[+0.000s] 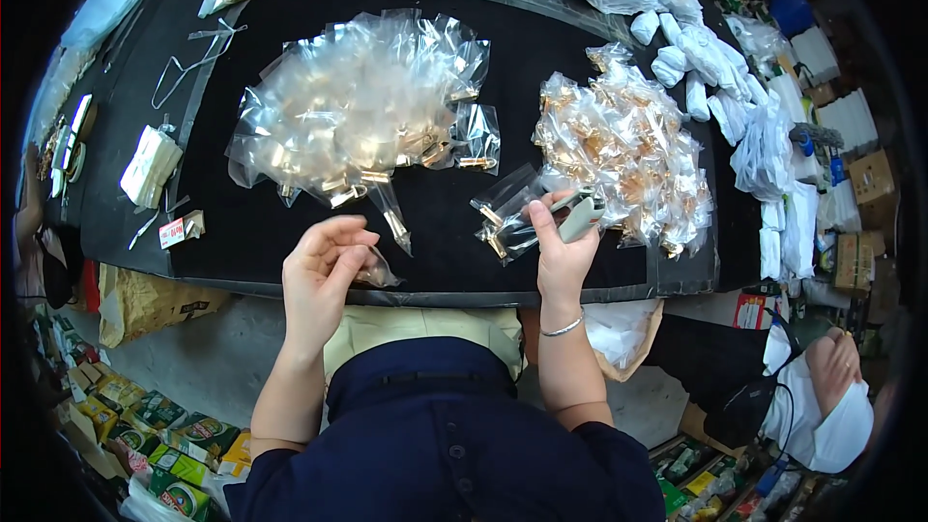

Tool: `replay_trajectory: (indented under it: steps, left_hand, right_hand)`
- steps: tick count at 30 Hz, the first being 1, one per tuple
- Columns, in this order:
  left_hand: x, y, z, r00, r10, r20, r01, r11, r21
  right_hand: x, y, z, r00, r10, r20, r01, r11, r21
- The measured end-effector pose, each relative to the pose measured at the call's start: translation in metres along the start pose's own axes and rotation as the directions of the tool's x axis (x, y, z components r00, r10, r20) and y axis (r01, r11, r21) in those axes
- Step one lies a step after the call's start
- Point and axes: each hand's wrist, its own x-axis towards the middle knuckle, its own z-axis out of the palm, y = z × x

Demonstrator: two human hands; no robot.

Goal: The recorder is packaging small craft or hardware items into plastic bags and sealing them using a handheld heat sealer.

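My left hand (329, 256) is closed at the table's near edge, its fingers pinching a small clear plastic bag (381, 273); the bag's contents are hard to make out. In my right hand (565, 256) is a pale grey stapler (582, 218), wrapped by the fingers. Just left of that hand lie clear bags with gold-coloured metal pieces (495, 244). Ahead of my left hand spreads a wide heap of clear bags (358, 101) with gold pieces inside; one narrow bag (394, 222) points toward me. A second, denser heap of bagged gold pieces (623, 155) sits beyond my right hand.
The black-covered table (445, 251) carries a white stack (151, 166), a small red-and-white card (179, 230) and a looped strap (188, 63) at left. White plastic bundles (710, 58) line its right side. Another person's hand (833, 367) shows at lower right, beside stacked boxes.
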Motion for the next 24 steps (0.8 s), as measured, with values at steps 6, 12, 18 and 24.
replay_trajectory:
  steps: [6,12,18,24]
  left_hand:
    - [0.0,-0.006,0.017,0.994,0.09,-0.058,-0.086,0.994,0.067]
    - [-0.005,-0.016,0.013,0.989,0.122,-0.085,-0.107,0.982,0.158]
    - [0.053,-0.025,-0.055,0.993,0.109,0.052,-0.12,0.944,0.308]
    - [0.05,0.02,-0.01,1.0,0.025,0.015,-0.028,0.731,0.681]
  right_hand:
    - [0.005,0.003,-0.003,0.999,-0.009,-0.036,0.008,0.999,-0.035]
    - [0.008,-0.009,-0.002,0.997,-0.003,-0.083,-0.02,0.963,-0.268]
    - [-0.001,0.01,0.001,0.997,-0.034,-0.076,0.02,0.985,-0.171]
    - [0.002,0.008,-0.001,0.997,-0.074,-0.02,0.069,0.977,-0.2]
